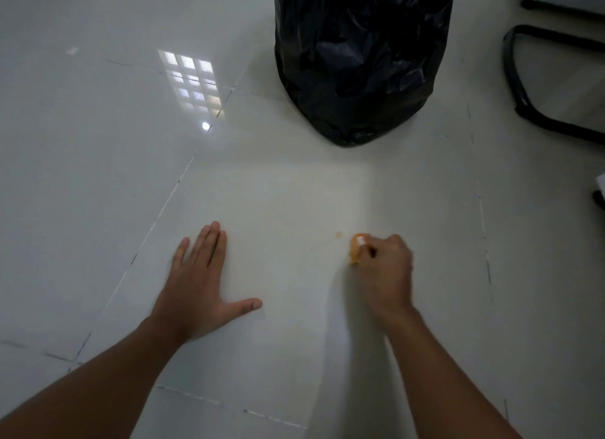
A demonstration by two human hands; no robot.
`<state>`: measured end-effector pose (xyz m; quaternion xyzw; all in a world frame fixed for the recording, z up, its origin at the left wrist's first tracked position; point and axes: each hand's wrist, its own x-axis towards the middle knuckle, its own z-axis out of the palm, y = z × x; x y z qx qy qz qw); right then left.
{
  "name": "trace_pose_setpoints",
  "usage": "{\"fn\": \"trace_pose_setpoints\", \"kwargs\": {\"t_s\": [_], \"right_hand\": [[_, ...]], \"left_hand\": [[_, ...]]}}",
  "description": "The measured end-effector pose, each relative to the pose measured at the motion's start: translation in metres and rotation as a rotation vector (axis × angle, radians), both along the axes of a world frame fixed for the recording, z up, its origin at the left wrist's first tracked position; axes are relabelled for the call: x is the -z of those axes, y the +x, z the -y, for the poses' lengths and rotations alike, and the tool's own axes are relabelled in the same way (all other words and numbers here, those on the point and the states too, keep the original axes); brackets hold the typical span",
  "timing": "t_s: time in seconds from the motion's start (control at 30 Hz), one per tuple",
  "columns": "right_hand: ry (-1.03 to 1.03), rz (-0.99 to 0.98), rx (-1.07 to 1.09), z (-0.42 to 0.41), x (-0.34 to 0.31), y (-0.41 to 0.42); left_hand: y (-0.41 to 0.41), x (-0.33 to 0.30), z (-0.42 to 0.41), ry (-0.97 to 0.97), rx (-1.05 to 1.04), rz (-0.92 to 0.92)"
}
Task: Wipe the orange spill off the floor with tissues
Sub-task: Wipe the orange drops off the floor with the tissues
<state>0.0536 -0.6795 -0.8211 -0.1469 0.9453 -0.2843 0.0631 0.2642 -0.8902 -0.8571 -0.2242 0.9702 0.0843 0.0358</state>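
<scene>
My right hand (pixel 384 268) is closed around a crumpled tissue (pixel 357 247), stained orange, and presses it against the pale floor tile (pixel 294 209). A small orange spot (pixel 338 234) lies on the tile just left of the tissue, with faint orange smears around it. My left hand (pixel 199 281) rests flat on the tile to the left, fingers spread, holding nothing.
A full black rubbish bag (pixel 360 55) stands on the floor straight ahead. Black chair or furniture legs (pixel 537 85) sit at the far right. A window reflection (pixel 193 81) shines on the tiles at the upper left.
</scene>
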Motion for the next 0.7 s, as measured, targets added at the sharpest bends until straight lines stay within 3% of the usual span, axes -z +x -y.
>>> {"fn": "trace_pose_setpoints", "kwargs": {"t_s": [0.1, 0.17, 0.27, 0.37, 0.43, 0.53, 0.7], "right_hand": [[0.008, 0.064, -0.308, 0.025, -0.004, 0.039], [-0.078, 0.102, -0.341, 0.023, -0.005, 0.048], [-0.217, 0.0, -0.042, -0.001, -0.004, 0.023], [-0.139, -0.085, 0.25, -0.026, 0.0, -0.027], [-0.094, -0.05, 0.291, -0.024, 0.004, -0.05], [-0.058, 0.022, 0.147, 0.013, 0.009, -0.059], [-0.055, -0.007, -0.362, 0.052, 0.007, 0.001]], "left_hand": [[0.0, -0.001, 0.0, 0.0, -0.006, -0.01], [0.001, -0.002, 0.0, -0.002, -0.006, -0.007], [0.001, -0.003, -0.001, -0.001, -0.008, -0.012], [0.001, -0.003, -0.001, 0.002, -0.003, -0.017], [0.001, -0.001, -0.002, -0.003, -0.001, -0.027], [0.0, 0.001, -0.001, -0.013, 0.008, -0.02], [0.0, 0.001, 0.001, -0.022, -0.005, 0.004]]}}
